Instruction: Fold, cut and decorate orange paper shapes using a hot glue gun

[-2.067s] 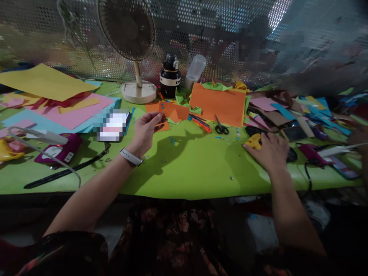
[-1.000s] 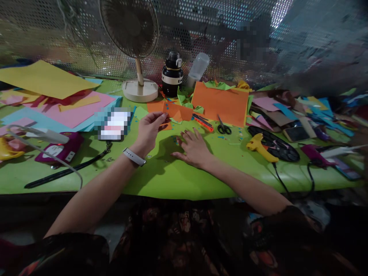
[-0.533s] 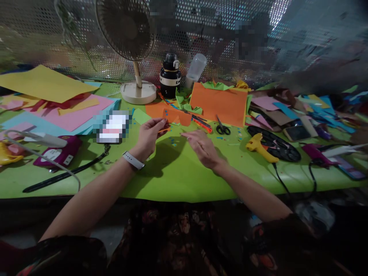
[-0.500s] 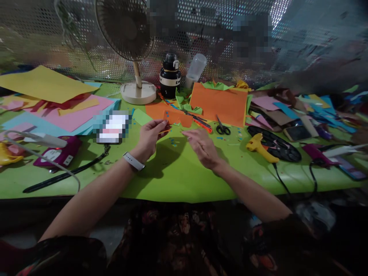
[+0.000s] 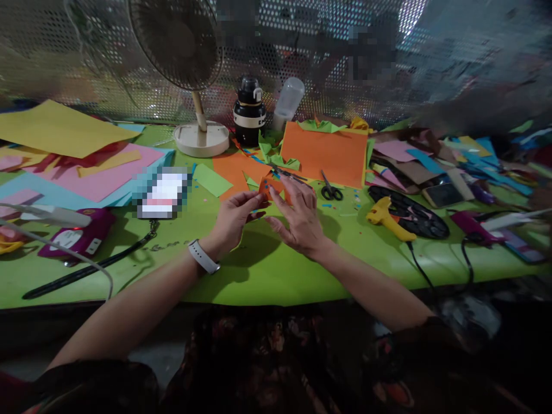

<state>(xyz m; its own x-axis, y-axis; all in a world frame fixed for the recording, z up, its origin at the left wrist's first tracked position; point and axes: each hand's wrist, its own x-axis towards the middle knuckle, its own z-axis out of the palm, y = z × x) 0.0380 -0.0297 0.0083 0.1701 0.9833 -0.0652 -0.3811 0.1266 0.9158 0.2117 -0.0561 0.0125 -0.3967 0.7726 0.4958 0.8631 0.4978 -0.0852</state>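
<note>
My left hand (image 5: 236,221) is closed in a pinch on a small orange paper piece (image 5: 266,185) that carries blue dots. Part of that piece is hidden behind my fingers. Beside it, my right hand (image 5: 299,221) has its fingers apart, with the index fingertip close to the piece; whether it touches I cannot tell. Just beyond the hands lie an orange paper sheet (image 5: 233,172) and a light green paper rectangle (image 5: 213,180). Dark-bladed scissors (image 5: 288,172) are partly covered by my right fingers. A small black pair of scissors (image 5: 331,191) rests to the right.
A fan (image 5: 202,141), a black bottle (image 5: 249,118) and a larger orange sheet (image 5: 325,152) stand or lie at the back. Left are a lit phone (image 5: 159,195) and stacked coloured paper (image 5: 86,184). Right are a yellow glue gun (image 5: 390,221) and a black tray (image 5: 431,221).
My right hand has come nearer to my left, its fingers spreading over the far scissors. The dotted orange piece is tilted differently in my left hand. The view has shifted slightly.
</note>
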